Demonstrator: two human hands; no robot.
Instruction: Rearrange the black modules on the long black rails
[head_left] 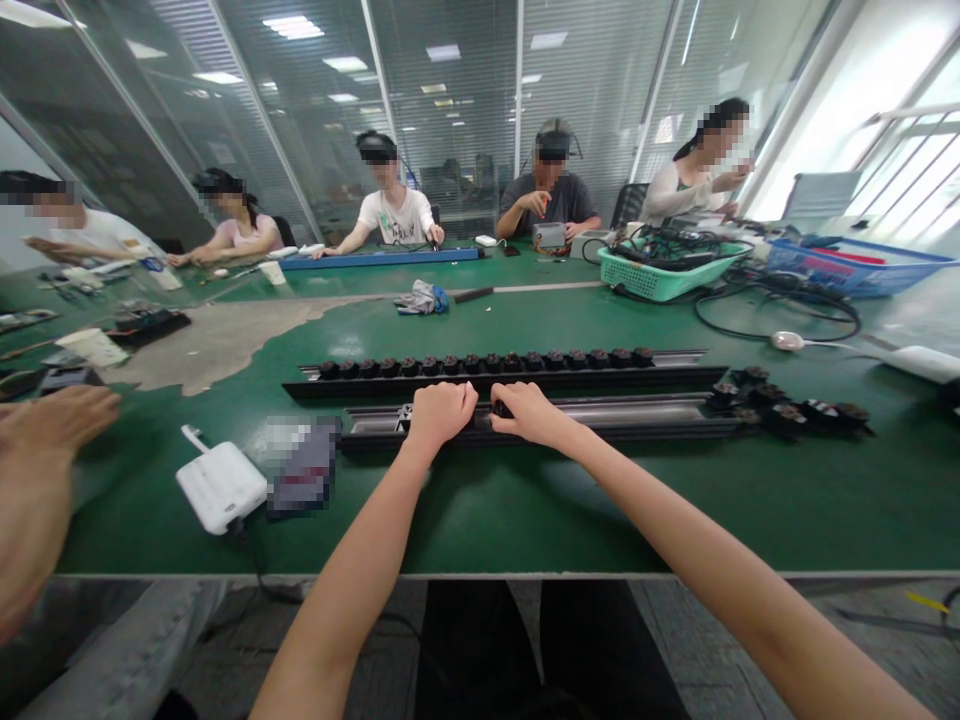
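Across the table in front of me lies a long black rail with a silvery channel (630, 412). My left hand (442, 410) is closed over its left half, and what its fingers hold is hidden. Just left of that hand, a small black-and-silver piece (406, 416) sits in the channel. My right hand (529, 412) has its fingers curled round a small black part (501, 408) at the middle of the rail. Behind lies a second rail (517, 382), with a row of several dark round parts (471, 363). Loose dark parts (784, 412) are heaped at the near rail's right end.
A white power bank (221, 487) with a cable and a grey pouch (306, 470) lie left of my arms. Another person's hand (64, 425) reaches in at far left. Green (660, 275) and blue (855, 275) baskets stand back right. Several people sit opposite.
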